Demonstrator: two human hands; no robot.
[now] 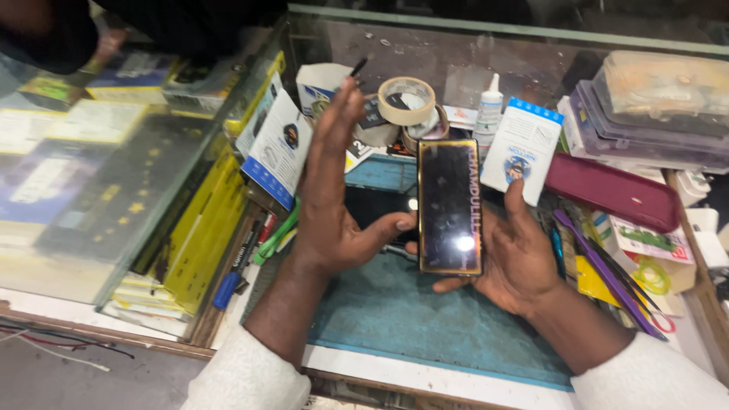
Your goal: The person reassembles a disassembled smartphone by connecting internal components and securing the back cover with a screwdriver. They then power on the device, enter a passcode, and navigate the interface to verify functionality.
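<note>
A black smartphone (449, 205) with a gold rim lies screen up in my right hand (512, 258), which cradles it from below with the thumb along its right edge. My left hand (330, 197) is beside the phone's left edge, fingers stretched upward and apart, its thumb touching the lower left side of the phone. Both hands hover above a teal work mat (395, 311).
A tape roll (406, 100), a small glue bottle (490, 106), white-and-blue boxes (524, 148), a maroon case (611, 191) and clear plastic boxes (653, 106) crowd the back. Pens and tools (600, 266) lie right. A glass display case (114, 175) stands left.
</note>
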